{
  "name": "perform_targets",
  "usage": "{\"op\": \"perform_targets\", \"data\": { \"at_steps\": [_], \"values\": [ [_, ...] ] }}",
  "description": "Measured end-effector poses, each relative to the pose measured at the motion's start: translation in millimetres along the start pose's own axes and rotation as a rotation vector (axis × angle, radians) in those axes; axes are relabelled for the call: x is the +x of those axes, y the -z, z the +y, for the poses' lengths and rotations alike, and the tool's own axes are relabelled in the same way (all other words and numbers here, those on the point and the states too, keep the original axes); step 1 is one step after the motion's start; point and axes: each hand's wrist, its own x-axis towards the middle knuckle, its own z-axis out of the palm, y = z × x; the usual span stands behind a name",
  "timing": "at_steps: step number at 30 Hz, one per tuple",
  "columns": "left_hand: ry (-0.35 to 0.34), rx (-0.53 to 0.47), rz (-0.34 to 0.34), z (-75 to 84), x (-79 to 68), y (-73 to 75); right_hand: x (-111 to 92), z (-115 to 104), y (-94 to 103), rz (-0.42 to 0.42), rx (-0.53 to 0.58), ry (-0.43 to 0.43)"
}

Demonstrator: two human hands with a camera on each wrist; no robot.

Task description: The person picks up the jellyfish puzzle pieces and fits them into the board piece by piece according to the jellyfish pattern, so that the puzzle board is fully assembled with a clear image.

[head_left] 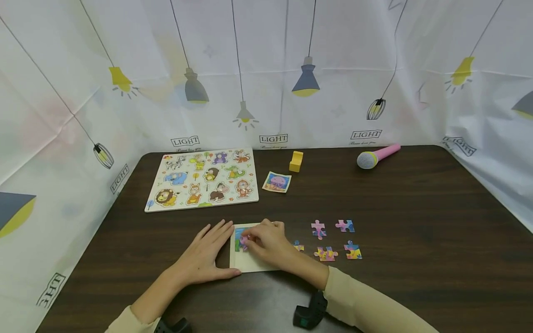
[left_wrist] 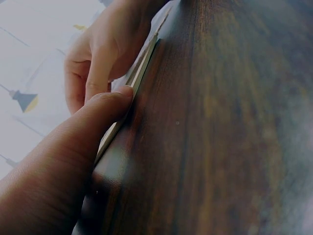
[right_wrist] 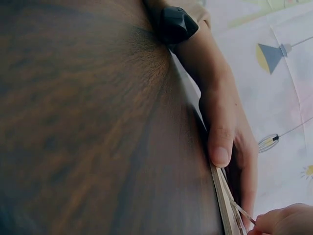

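1. Plainly, we begin nearest: the left hand (head_left: 204, 255) lies with straight fingers along the left side of a shallow tray (head_left: 252, 263), its thumb set wide at the near edge. If that thumb eased off, a sideways push could slide the tray across the table (head_left: 233, 305).

2. We see the right hand (head_left: 269, 243) held narrow, thumb and fingertips pinching a puzzle piece (head_left: 244, 241) over the tray's left part. The right wrist view shows the piece tilted; pressed down at that slant, it might bend a tab or jam. Since the fingers cover much of this corner, we can't fairly tell how much picture is seated beneath them.

3. Just right of the tray lie the loose pieces (head_left: 326, 254), one of them partly hidden by the right hand. We'd worry about that one most: a low sweep of the wrist could drag it out of place.

4. Farther back sit the animal board (head_left: 216, 200) and a picture card (head_left: 276, 182). A long, careless reach could nudge the card.

5. Farthest, we find a yellow block (head_left: 296, 161) and a toy microphone (head_left: 379, 156), well apart from both hands; a bumped table might roll the microphone.
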Motion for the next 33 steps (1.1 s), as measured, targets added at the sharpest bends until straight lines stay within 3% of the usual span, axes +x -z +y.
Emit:
{"op": "perform_targets", "data": {
  "at_steps": [11,33],
  "values": [
    [0.008,-0.001,-0.015,0.4,-0.3,0.3,-2.4,-2.2,0.3,-0.033,-0.144,0.025],
    [0.01,-0.004,-0.011,-0.5,-0.9,-1.6,-6.7,0.0,-4.1,0.048,-0.261,0.091]
  ]
}}
